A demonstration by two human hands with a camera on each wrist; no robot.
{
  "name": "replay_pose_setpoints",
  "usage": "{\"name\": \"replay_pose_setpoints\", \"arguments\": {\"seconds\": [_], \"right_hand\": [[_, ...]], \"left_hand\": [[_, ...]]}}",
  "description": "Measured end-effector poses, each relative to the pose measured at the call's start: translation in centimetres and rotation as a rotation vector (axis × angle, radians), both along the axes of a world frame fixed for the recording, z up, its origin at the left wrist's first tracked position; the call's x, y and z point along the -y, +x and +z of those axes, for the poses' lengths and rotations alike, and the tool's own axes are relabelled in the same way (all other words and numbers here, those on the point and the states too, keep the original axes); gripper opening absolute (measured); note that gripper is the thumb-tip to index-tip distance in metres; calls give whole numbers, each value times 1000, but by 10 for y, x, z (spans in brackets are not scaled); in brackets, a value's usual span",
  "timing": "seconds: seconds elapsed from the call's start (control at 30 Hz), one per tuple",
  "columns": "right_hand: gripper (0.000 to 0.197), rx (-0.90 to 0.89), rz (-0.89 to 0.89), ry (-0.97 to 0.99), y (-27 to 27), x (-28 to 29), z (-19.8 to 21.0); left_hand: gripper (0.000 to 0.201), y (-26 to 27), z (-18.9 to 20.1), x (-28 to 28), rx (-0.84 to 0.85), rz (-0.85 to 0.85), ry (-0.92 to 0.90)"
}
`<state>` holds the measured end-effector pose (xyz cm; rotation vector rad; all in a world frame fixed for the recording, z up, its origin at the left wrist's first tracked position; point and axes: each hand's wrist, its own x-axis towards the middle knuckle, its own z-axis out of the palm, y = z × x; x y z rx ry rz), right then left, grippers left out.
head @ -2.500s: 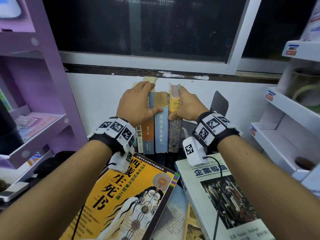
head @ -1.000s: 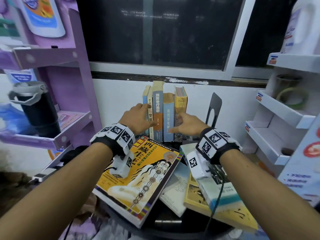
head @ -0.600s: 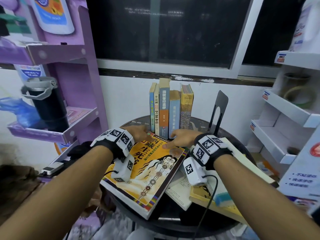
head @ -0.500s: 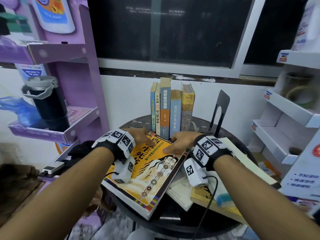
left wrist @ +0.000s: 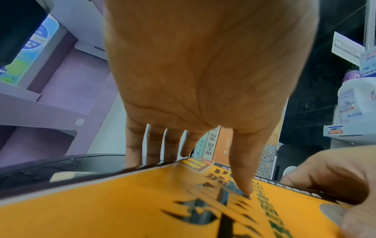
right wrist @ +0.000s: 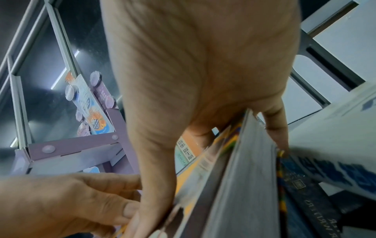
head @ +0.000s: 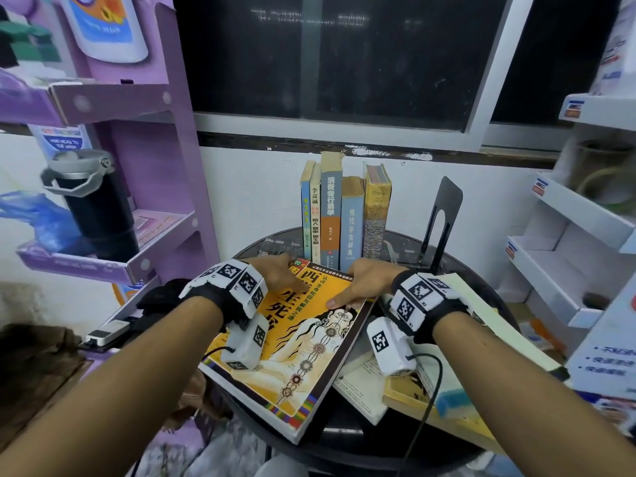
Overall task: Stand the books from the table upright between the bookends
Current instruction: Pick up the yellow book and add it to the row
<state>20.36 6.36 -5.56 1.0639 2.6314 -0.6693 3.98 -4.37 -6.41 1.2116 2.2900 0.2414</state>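
Both hands are on the big yellow book (head: 299, 342), which lies flat at the front of the round dark surface (head: 406, 247), just in front of the row of standing books (head: 344, 215). The left hand (head: 275, 273) grips the book's far left corner: its thumb lies flat on the cover, and in the left wrist view the fingers (left wrist: 154, 145) reach down past the edge, where their tips go out of sight. The right hand (head: 366, 282) holds the far right edge, thumb on top; the right wrist view shows a finger (right wrist: 276, 128) curled round the page block from the other side.

Five books stand upright in that row behind the yellow book, spines facing out. To the right of the row, with a gap between, stands a black bookend (head: 442, 218). I cannot make out a second bookend on the row's left side. More books (head: 454, 383) lie loosely piled to the right of the yellow book, partly under the right wrist.
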Motion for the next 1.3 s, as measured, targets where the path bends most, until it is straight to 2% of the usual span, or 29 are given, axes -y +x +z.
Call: {"name": "replay_pose_setpoints", "arguments": {"seconds": [0.07,0.17,0.27,0.47,0.53,0.63,0.7,0.83,0.97,1.03,1.17,1.3], "right_hand": [[75,-47,-10,-20,1,0,3],[73,-122,-24,-55,3,1,7],[80,-213,-61,-106,3,1,12],[92,-332,-98,-122,1,4,26],[87,-352,-107,-139,1,6,33],[61,-396,-113,-200,5,12,49],[49,-408,-96,-145,8,13,62],[60,-478,-58,-19,13,14,87],[42,-535,-21,138,20,17,112],[44,-568,-23,228,22,18,121],[59,-618,-42,309,21,17,131],[56,-687,-56,392,19,17,131]], "left_hand": [[78,-1,0,1,21,4,16],[70,-5,0,1,136,18,44],[47,-7,5,4,274,37,95],[9,2,19,16,437,76,254],[16,5,25,21,429,74,310],[20,6,34,24,452,45,379],[18,7,43,27,471,42,415],[12,5,63,31,488,0,510],[12,7,83,34,489,-26,605],[13,7,89,35,481,-5,670],[52,5,95,34,520,54,827],[55,4,94,35,543,48,949]]}}
